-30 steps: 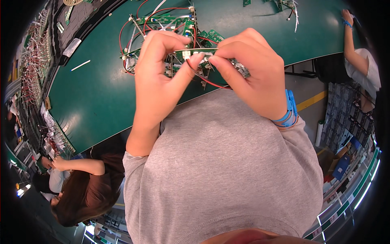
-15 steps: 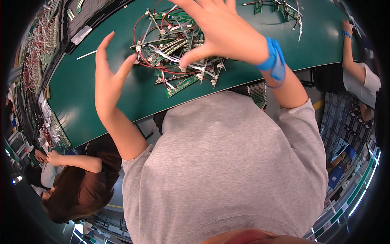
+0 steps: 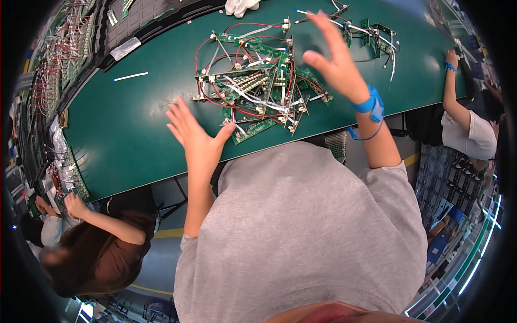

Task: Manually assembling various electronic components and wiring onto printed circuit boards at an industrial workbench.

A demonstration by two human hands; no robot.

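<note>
A tangled pile of green circuit boards (image 3: 253, 81) lies on the green tabletop (image 3: 145, 134), joined by red and white wires with white connectors. My left hand (image 3: 199, 137) is over the pile's near left side, fingers spread and nothing in them. My right hand (image 3: 339, 67), a blue strap (image 3: 371, 105) round its wrist, hovers past the pile's right side. Its fingers are stretched out and hold nothing. Beyond it sits a smaller group of boards with white cables (image 3: 371, 37).
A white strip (image 3: 130, 76) lies at the left. Behind it are a black tray (image 3: 156, 13) and a clear plastic piece (image 3: 125, 48); a white cloth (image 3: 241, 6) is at the far edge. Another person in brown (image 3: 124, 237) sits at the left; one in white (image 3: 468, 132) is at the right.
Both hands have drawn back from over the pile: the left toward me and rightward, the right outward to the right. The pile shows more fully, and the whole view has shifted somewhat.
</note>
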